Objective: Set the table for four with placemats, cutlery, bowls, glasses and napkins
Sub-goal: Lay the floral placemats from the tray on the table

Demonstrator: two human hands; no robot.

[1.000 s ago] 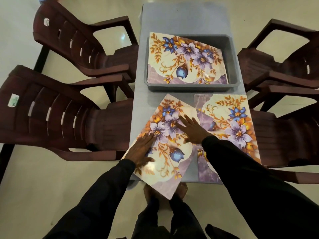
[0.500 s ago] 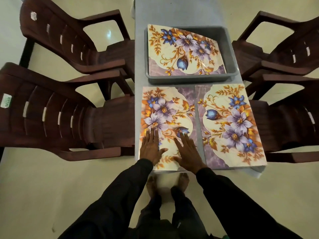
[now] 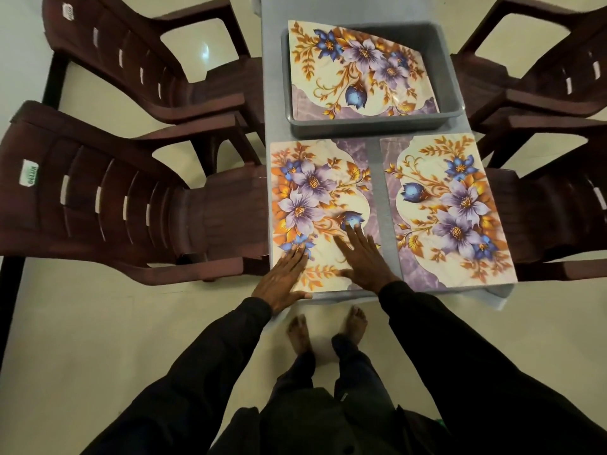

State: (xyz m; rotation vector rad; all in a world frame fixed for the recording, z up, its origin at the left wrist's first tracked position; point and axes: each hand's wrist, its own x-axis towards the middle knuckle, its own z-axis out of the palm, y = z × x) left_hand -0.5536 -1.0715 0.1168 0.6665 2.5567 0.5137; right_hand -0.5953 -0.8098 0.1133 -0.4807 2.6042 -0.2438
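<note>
Placemat (image 3: 315,192), glossy, rectangular, floral-printed

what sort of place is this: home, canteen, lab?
Probably a home dining area, not certain: a narrow grey table flanked by brown plastic armchairs, floral placemats laid on it, and the person's bare feet.

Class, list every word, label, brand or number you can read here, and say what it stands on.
Green-and-white sticker on the near left chair: green letters, too blurred to read.
Small white sticker on the far left chair: too small to read.
No other text shows.
</note>
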